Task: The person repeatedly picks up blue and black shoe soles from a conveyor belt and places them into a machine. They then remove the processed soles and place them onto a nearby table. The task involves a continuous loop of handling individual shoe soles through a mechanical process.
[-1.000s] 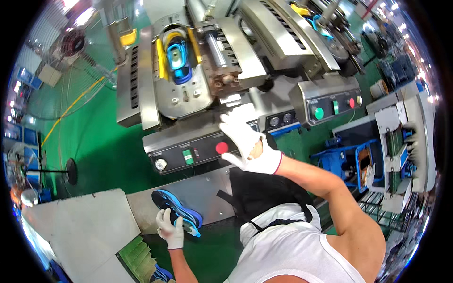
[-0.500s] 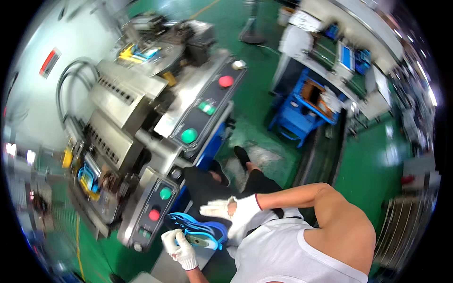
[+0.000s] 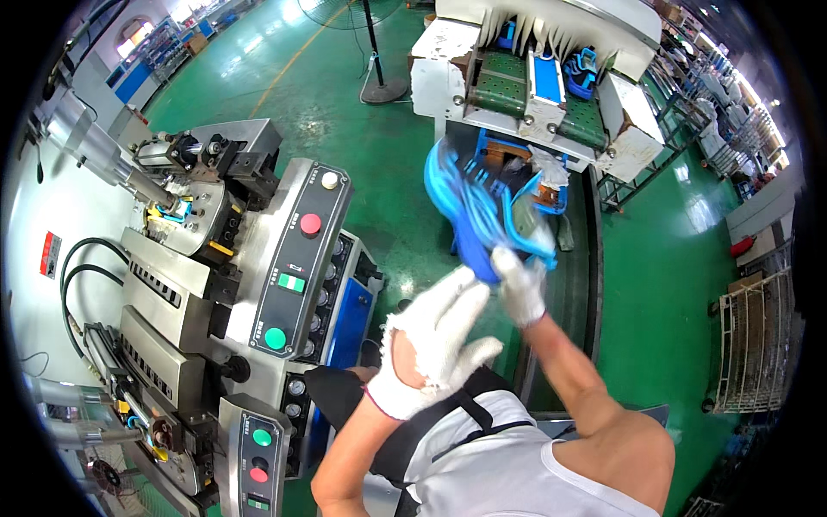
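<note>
Right of the frame's centre, the blue shoe (image 3: 474,214), motion-blurred, is held by the closed fingers of the right hand (image 3: 519,291); half a second ago it was gripped by the left hand (image 3: 438,338). The left fingers are now spread, nothing held, though contact cannot be told. The left seems freed; the conveyor (image 3: 500,86), upper right, is now faced.

Panel (image 3: 298,255) left, conveyor (image 3: 500,96) ahead, open floor (image 3: 646,319) right
</note>
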Available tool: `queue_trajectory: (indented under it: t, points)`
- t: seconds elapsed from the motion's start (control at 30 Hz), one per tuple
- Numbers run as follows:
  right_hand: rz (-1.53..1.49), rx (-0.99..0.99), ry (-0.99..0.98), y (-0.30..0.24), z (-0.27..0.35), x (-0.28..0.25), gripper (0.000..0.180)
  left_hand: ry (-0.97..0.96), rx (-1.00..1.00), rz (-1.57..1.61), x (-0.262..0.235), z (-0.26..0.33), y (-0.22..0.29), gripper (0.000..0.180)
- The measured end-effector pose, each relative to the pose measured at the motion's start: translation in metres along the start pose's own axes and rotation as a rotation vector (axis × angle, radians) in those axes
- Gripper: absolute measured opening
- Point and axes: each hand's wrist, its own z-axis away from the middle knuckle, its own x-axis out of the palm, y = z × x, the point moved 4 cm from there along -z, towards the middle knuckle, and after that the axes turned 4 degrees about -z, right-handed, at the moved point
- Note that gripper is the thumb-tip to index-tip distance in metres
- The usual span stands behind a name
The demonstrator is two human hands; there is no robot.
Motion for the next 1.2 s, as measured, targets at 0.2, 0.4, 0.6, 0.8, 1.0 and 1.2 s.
queue_trajectory:
  t: [0.2,0.4,0.6,0.8,1.0,1.2]
  points:
    - [0.545,-0.3,0.226,0.021,-0.265,-0.007,0.076,-0.102,-0.386,-0.022,0.051,0.096,-0.04,0.06]
    - [0.922,0.059,0.184,0.109,-0.49,-0.04,0.09,-0.143,-0.895,-0.004,0.077,0.231,-0.047,0.057]
    - [0.935,0.421,-0.126,0.138,-0.578,-0.087,0.087,0.045,-1.097,-0.083,0.045,0.275,-0.033,0.049]
    - [0.991,-0.301,-0.326,0.164,-0.325,0.0,0.075,0.431,-1.455,-0.157,0.019,0.343,0.025,0.041]
    - [0.636,0.504,-0.828,0.272,-0.039,0.017,0.069,0.957,-1.925,-0.385,0.035,0.524,0.121,0.036]
    - [0.757,0.483,-1.353,0.197,0.125,0.129,0.078,0.992,-2.526,-0.964,0.169,0.655,0.337,0.031]
